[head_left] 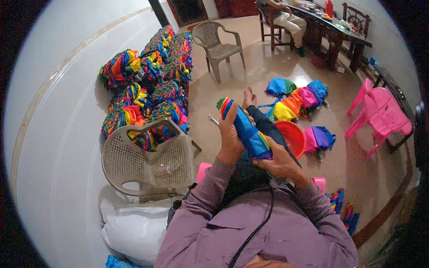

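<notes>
Over my lap I hold a folded rainbow umbrella [248, 129], mostly blue with striped edges, slanting from upper left to lower right. My left hand [230, 134] is closed round its upper part, near the striped end. Lower down, my right hand [279, 161] grips the other end, with fingers partly hidden behind the cloth. Just beyond my right hand stands a red basin [292, 136] on the floor. Several loosely gathered rainbow umbrellas [295, 100] lie past it, and a pink and blue one [319, 137] rests to its right.
Bundles of rainbow umbrellas [167, 71] are heaped along the left wall. A beige plastic chair [143, 165] is at my left, another [219, 47] farther off. A pink chair [382, 111] stands right. A person [290, 22] sits by a dark table [330, 24]. A white sack [134, 228] lies near left.
</notes>
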Tool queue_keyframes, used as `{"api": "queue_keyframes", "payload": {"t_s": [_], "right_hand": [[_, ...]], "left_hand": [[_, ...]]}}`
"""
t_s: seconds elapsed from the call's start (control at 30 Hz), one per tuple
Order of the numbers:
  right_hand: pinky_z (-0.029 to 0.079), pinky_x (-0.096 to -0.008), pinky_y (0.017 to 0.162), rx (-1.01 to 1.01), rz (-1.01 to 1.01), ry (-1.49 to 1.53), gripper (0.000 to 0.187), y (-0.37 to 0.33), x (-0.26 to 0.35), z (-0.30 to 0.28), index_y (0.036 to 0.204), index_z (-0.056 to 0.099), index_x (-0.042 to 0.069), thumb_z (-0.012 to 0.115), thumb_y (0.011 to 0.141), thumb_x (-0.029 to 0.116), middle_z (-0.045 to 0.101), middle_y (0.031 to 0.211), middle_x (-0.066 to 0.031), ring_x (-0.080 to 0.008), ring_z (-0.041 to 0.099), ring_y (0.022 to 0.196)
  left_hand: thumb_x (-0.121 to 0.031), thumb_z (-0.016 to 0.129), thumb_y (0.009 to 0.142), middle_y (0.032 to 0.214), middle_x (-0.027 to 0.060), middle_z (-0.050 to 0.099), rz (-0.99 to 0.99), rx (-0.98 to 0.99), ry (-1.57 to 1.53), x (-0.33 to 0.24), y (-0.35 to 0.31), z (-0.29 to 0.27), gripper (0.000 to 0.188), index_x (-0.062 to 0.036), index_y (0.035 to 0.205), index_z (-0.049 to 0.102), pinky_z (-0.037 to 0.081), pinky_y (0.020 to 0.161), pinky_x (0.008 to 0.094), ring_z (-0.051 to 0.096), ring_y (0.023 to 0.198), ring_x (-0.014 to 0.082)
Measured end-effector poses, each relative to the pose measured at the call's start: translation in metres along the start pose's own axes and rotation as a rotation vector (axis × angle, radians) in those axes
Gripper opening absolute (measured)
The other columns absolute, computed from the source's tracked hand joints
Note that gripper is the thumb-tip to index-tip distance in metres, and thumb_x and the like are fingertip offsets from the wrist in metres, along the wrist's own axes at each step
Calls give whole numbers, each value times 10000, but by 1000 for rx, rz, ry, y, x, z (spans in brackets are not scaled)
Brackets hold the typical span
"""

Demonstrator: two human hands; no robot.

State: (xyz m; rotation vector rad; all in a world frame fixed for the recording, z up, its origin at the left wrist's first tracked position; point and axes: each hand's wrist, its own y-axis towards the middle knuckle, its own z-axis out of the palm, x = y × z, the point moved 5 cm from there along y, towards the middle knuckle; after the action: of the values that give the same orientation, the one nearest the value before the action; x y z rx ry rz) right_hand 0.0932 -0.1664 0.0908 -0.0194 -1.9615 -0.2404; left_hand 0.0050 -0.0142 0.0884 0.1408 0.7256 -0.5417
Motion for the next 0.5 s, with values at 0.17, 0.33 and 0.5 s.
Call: {"api": "queue_keyframes", "payload": {"t_s": [0.17, 0.33, 0.5], "right_hand": [[527, -317, 825, 67, -65, 263, 673, 2, -6, 5, 1423, 482, 23, 795, 852, 194, 640, 1020, -31, -151, 619, 868], [496, -277, 816, 167, 125, 404, 602, -1, -10, 6, 1368, 526, 32, 795, 872, 240, 639, 1024, -17, -123, 601, 869], [490, -259, 770, 210, 189, 569, 573, -2, -13, 11, 1340, 540, 47, 791, 883, 285, 634, 975, -10, -100, 589, 844]], "left_hand": [[-523, 697, 921, 725, 107, 655, 47, 58, 57, -3, -5, 5, 481, -52, 895, 602, 569, 629, 343, 663, 631, 221], [-457, 703, 937, 709, 86, 645, 119, 33, 110, -9, -11, 12, 415, -59, 889, 596, 561, 565, 323, 651, 584, 198], [-364, 714, 957, 718, 51, 625, 130, 28, 69, -9, -12, 15, 333, -58, 902, 595, 558, 510, 307, 646, 561, 168]]}}
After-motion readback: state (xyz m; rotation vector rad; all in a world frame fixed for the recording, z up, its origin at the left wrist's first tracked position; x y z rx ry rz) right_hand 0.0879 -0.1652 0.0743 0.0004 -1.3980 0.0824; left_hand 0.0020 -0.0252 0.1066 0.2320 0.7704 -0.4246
